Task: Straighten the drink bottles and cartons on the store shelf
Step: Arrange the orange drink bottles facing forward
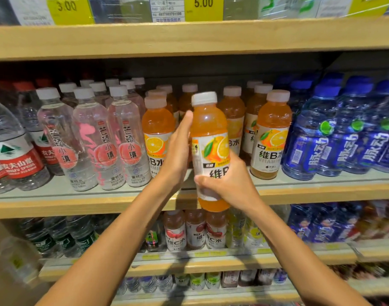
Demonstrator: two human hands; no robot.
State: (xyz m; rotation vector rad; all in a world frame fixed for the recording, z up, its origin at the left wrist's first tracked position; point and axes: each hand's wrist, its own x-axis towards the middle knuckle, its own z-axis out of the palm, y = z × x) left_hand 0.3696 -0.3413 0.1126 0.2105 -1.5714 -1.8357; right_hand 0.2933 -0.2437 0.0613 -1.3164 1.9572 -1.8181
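An orange vitamin drink bottle with a white cap is lifted off the middle shelf, its base hanging in front of the shelf edge. My right hand grips its lower part, thumb across the label. My left hand lies along the bottle's left side with straight fingers reaching up to its shoulder. More orange bottles stand behind and beside it: one to the left and one to the right, with a gap between them.
Clear peach-water bottles and red-label water bottles fill the shelf's left side. Blue bottles crowd the right. The upper shelf board hangs close above. Lower shelves hold more small drink bottles.
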